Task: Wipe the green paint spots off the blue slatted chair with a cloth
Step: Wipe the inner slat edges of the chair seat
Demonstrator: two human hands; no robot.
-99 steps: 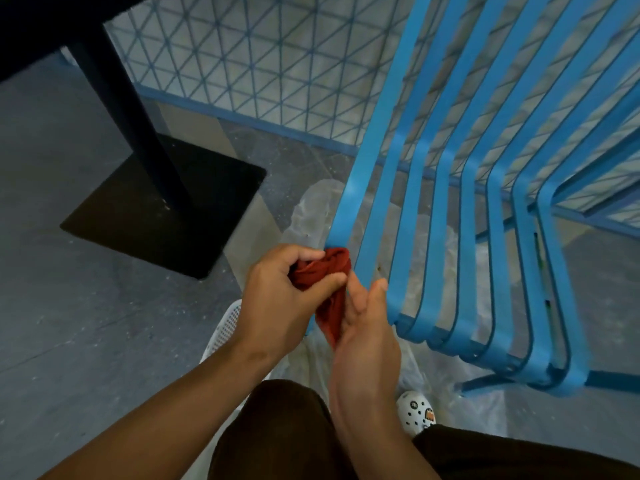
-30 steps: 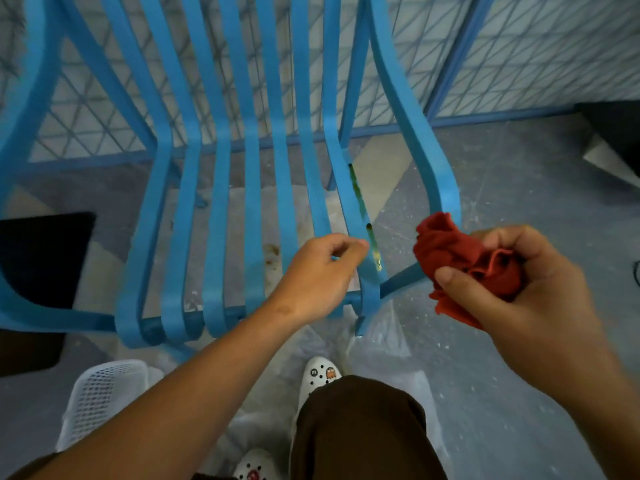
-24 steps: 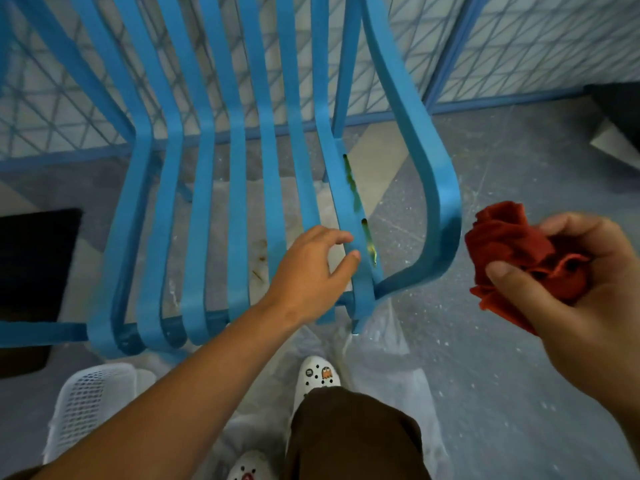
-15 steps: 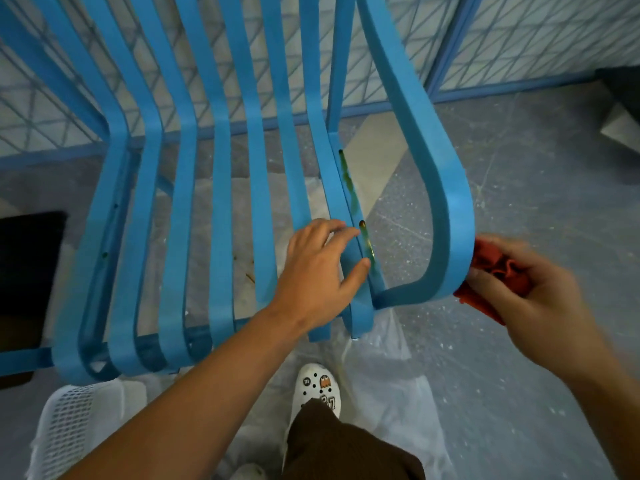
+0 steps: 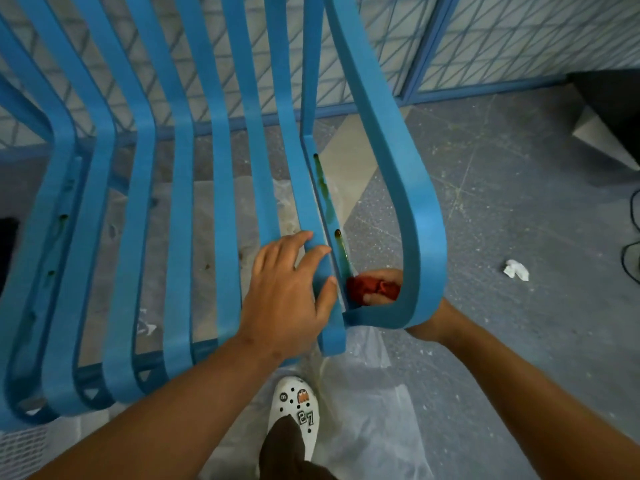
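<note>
Centre of view: blue slatted chair point(image 5: 180, 188), seat slats running lengthwise from the near front edge away toward the backrest, front ends curling down toward the floor point(image 5: 502, 209). Green paint spots point(image 5: 341, 251) streaked along the outer side of the rightmost slat, drips following the slat's length; further small green marks point(image 5: 63, 218) on the far-left slats. Left hand point(image 5: 287, 296) laid over the front of the rightmost slats, fingers nearly straight and spread, thumb against the slat's outer edge, nothing grasped. Right hand point(image 5: 426, 323) reaching up from beneath the curved armrest loop point(image 5: 420, 216), mostly hidden behind it, fingers clenched round a bunched red cloth point(image 5: 372, 289); cloth pressed to the slat's outer side at the lower end of the green drip. Beneath: clear plastic sheet point(image 5: 367, 410), white clog point(image 5: 298, 407), crumpled white paper point(image 5: 516, 270).
</note>
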